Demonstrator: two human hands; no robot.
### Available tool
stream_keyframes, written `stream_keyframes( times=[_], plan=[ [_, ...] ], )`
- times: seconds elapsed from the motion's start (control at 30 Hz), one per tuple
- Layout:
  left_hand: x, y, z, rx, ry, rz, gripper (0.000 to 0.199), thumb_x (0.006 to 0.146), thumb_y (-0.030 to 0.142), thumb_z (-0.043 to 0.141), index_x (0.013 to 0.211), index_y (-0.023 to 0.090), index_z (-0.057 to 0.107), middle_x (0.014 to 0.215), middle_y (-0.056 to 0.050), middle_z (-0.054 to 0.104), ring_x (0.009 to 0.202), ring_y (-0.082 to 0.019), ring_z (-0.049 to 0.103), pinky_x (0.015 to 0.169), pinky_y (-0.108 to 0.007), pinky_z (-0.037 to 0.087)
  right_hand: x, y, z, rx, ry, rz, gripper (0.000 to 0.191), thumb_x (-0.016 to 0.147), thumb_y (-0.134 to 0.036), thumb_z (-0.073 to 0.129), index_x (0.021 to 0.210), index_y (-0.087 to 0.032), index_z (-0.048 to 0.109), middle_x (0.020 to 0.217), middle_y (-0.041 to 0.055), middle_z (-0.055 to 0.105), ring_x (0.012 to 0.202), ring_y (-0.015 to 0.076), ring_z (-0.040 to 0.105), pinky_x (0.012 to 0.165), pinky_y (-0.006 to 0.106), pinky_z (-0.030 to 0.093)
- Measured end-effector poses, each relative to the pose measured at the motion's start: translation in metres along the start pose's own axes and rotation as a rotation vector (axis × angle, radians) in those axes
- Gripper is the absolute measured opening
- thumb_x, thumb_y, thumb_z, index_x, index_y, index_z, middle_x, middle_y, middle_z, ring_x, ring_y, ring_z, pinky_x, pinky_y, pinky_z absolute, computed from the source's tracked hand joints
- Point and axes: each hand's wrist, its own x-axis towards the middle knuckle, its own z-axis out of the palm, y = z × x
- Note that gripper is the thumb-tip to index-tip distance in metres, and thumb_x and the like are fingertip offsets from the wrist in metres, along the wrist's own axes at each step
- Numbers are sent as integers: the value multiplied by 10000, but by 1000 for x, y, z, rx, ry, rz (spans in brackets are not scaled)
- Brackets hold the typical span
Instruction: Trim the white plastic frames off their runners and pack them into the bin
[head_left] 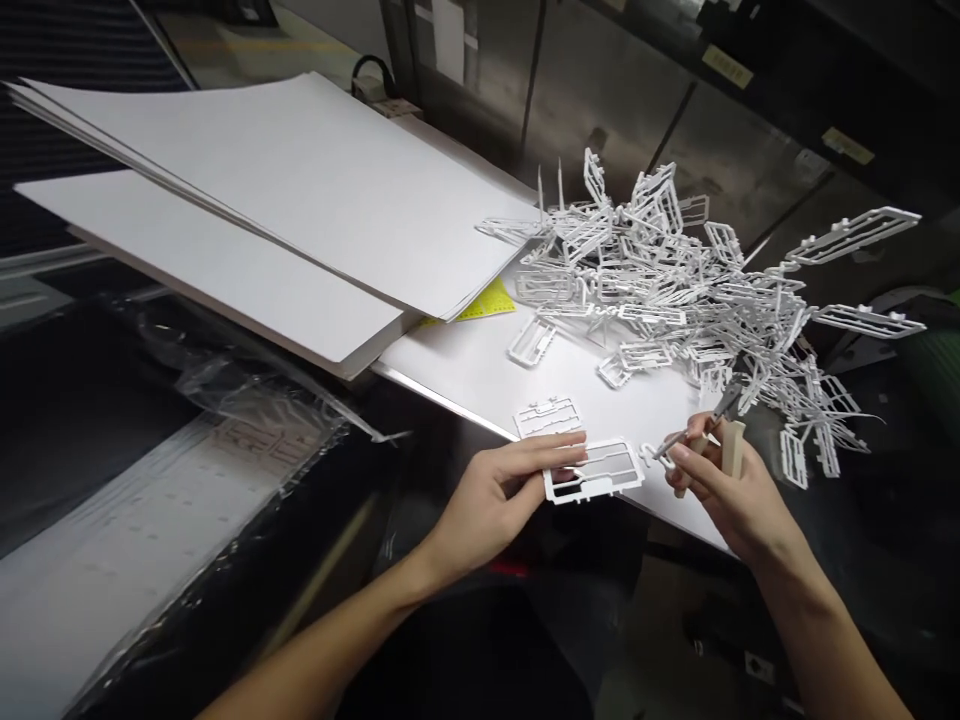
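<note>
A white plastic frame (626,470) with thin inner bars is pinched between the thumb and fingers of my left hand (487,495), above the table's front edge. Another white frame (550,416) lies just behind those fingers. My right hand (724,485) is closed around a cutting tool (731,450) with pale handles. A small curled white piece (657,458) is at my right fingertips, beside the right end of the held frame; whether the two are joined is unclear. Behind both hands rises a tangled heap of white plastic frames (660,270).
Large white sheets (300,190) are stacked on the left of the white table (465,365), over a yellow piece (489,300). Loose frames (532,341) lie before the heap. Clear plastic wrap (247,370) and a wrapped white stack (150,550) are at lower left.
</note>
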Motion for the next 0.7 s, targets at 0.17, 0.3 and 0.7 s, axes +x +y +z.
stream_keyframes(
  times=[0.17, 0.3, 0.7],
  plan=[
    [-4, -7, 10, -693, -9, -361, 506, 987, 267, 570, 1483, 176, 607, 1334, -152, 730, 1156, -270, 745, 950, -362, 627, -1, 11, -7, -56, 46, -3, 515, 860, -426, 984, 1020, -232, 535, 961, 43, 639, 690, 171, 570, 605, 241, 506],
    [-8, -15, 14, -834, -109, -624, 604, 1068, 519, 459, 1524, 131, 532, 1296, -219, 729, 999, -281, 795, 883, -329, 628, -1, 15, -11, -141, -1, -40, 472, 918, -428, 934, 1026, -247, 512, 954, 42, 648, 694, 168, 545, 614, 237, 493],
    [-20, -10, 13, -868, -461, -725, 599, 881, 619, 751, 1178, 99, 743, 987, -120, 734, 634, -133, 707, 518, -184, 551, -10, -2, -10, -366, -115, -248, 354, 959, -383, 862, 946, -267, 528, 948, 69, 672, 821, 263, 655, 652, 296, 570]
  ],
)
